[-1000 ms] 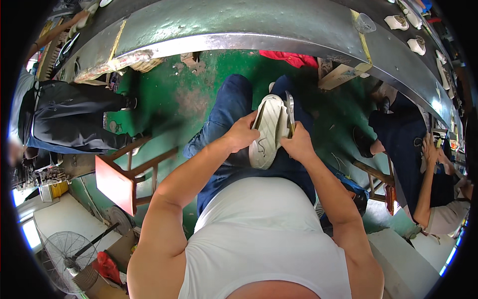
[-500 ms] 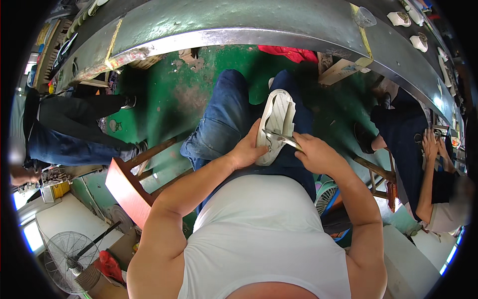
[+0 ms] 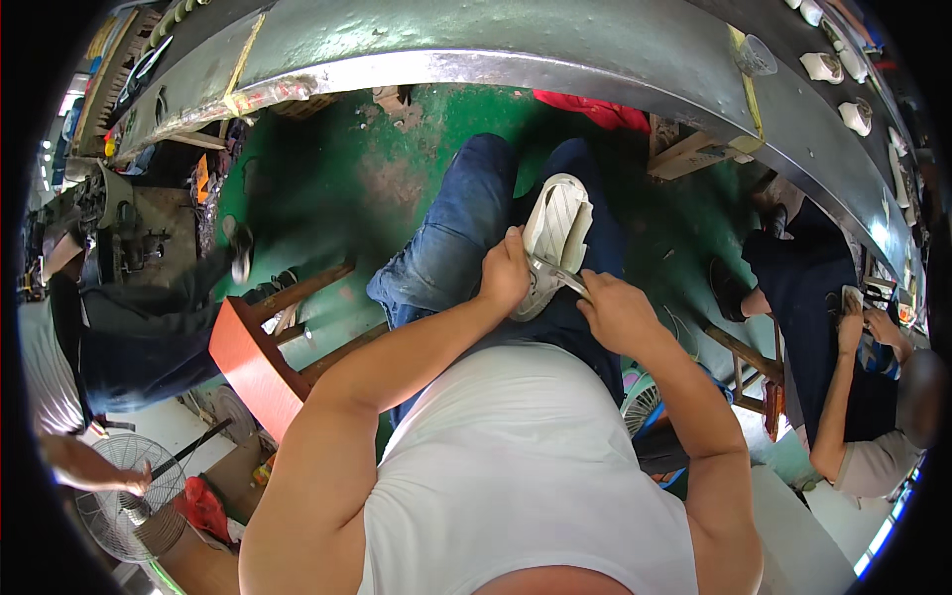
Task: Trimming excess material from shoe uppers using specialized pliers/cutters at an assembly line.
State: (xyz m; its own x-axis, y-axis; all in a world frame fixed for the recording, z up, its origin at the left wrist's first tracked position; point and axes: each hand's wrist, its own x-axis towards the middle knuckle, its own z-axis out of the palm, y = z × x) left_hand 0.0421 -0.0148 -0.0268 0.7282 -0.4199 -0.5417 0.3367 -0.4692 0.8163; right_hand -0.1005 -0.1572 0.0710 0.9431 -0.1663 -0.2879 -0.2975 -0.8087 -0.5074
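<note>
A white shoe, sole side up with its edges turned in, rests on my lap between my thighs. My left hand is closed on the shoe's left edge, the thumb pointing toward the toe. From the right, my right hand grips the handles of metal pliers. Their head lies across the shoe's lower half, close to my left fingers. Whether the jaws bite the shoe's edge is too small to tell.
A long metal workbench curves across ahead, with white shoe pieces at its right. A red stool stands left, a standing fan behind it. Co-workers sit to the right and move at the left. Red cloth lies under the bench.
My left hand has slid up the shoe's edge, its thumb now toward the toe. The pliers stay across the shoe. The left co-worker has shifted, an arm now near the fan.
</note>
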